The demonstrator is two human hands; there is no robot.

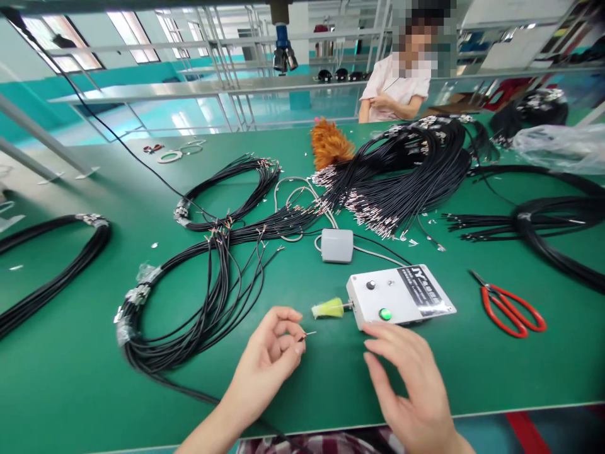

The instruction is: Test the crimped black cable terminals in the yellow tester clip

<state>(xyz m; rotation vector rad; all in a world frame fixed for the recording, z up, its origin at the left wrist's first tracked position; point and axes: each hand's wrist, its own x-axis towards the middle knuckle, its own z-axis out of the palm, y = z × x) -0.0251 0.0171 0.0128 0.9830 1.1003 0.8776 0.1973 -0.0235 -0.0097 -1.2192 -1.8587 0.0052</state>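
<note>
The left hand (271, 356) pinches the stripped end of a thin black wire (306, 335) between thumb and fingertips, a narrow grip closed on the wire itself; the bare metal tip sticks out to the right, its long axis lying almost level and pointing toward the yellow-green cone (328, 308) that juts from the left face of the white tester box (399, 295). The cone sits just up and to the right of the wire tip, near it but apart, with its mouth facing left toward the hand. So the left hand is the nearer one to the cone, and wire tip and cone lie nearly on one line.

The right hand (409, 384) hovers flat and open just in front of the tester box, fingers spread, holding nothing; its fingertips come close to the box's near edge below the lit green button (385, 313), though I cannot tell whether they touch it.

The wire runs back from the left hand to a looped bundle of black wires (189, 302) lying on the green table (70, 378) to the left. A grey adapter box (336, 245) sits behind the tester, joined by a pale cord. Red-handled scissors (510, 307) lie to the right of the tester, well apart from both hands. Farther back is a big heap of black terminated wires (401, 176), an orange feather duster (329, 144), and another person's pink sleeve (392, 85) at the far edge of the table
</note>
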